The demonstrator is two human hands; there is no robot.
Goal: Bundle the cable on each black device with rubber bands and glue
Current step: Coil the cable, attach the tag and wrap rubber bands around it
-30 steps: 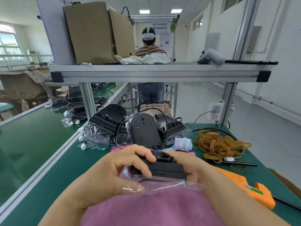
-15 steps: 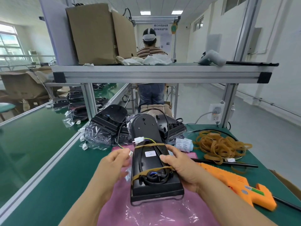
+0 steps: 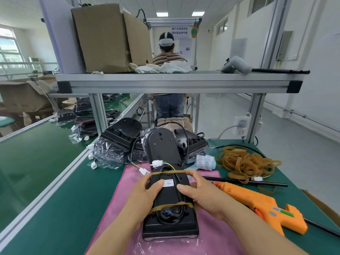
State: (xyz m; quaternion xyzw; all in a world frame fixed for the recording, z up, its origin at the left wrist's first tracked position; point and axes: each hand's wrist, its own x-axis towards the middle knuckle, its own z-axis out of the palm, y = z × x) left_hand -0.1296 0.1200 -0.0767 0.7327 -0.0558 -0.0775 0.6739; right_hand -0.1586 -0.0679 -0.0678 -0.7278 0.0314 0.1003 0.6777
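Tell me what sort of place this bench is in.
Most likely a factory assembly line: a long green conveyor, a heap of bagged black devices, and another worker at the next station.

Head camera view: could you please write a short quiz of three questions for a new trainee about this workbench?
1. True or false: two rubber bands already go round the black device that the left hand and the right hand hold.
2. Where does the orange glue gun lie? A: in the right hand. B: on the green table, to the right of the device. C: on top of the device.
3. Fill in: the device rests on a ___ cloth.
Key: 1 true; 2 B; 3 pink.
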